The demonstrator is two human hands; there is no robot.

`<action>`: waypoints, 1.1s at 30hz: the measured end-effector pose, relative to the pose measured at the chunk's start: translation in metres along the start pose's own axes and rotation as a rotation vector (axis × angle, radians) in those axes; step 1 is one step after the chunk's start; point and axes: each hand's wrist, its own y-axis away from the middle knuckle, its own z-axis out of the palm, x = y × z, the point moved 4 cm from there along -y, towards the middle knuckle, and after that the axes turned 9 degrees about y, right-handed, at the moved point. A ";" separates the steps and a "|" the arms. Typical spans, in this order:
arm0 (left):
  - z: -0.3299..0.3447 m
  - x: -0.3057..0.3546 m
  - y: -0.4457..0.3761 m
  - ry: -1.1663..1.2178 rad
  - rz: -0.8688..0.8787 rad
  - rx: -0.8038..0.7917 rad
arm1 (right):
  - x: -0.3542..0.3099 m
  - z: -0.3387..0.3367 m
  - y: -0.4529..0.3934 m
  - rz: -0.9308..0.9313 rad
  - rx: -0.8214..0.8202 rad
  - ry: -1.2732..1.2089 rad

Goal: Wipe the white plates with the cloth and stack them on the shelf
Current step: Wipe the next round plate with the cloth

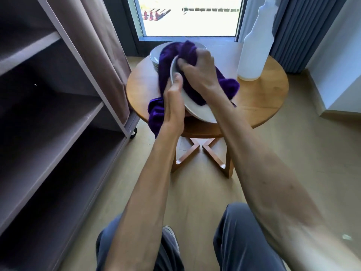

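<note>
Standing on the worktop [269, 98]: bottle [254, 51] at right rear, plate stack [156, 57] at left rear. Shelf [48, 118] standing left of the worktop.

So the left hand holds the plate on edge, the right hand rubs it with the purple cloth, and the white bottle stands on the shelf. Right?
Not quite: the white bottle stands on the round table, not the shelf. The head view shows it. The rest holds: left hand holds the plate, right hand rubs with the purple cloth.
</note>
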 end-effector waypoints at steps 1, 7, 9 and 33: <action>0.001 0.007 0.004 0.017 0.011 0.017 | -0.004 0.006 0.006 0.005 -0.077 -0.155; -0.016 0.019 -0.007 0.165 0.035 0.168 | -0.007 0.012 0.018 0.105 -0.520 -0.260; -0.023 0.019 -0.011 0.192 0.015 0.222 | 0.000 0.012 0.015 0.129 -0.583 -0.059; -0.076 0.088 0.021 0.321 0.050 0.234 | -0.001 -0.006 0.002 0.250 0.177 -0.364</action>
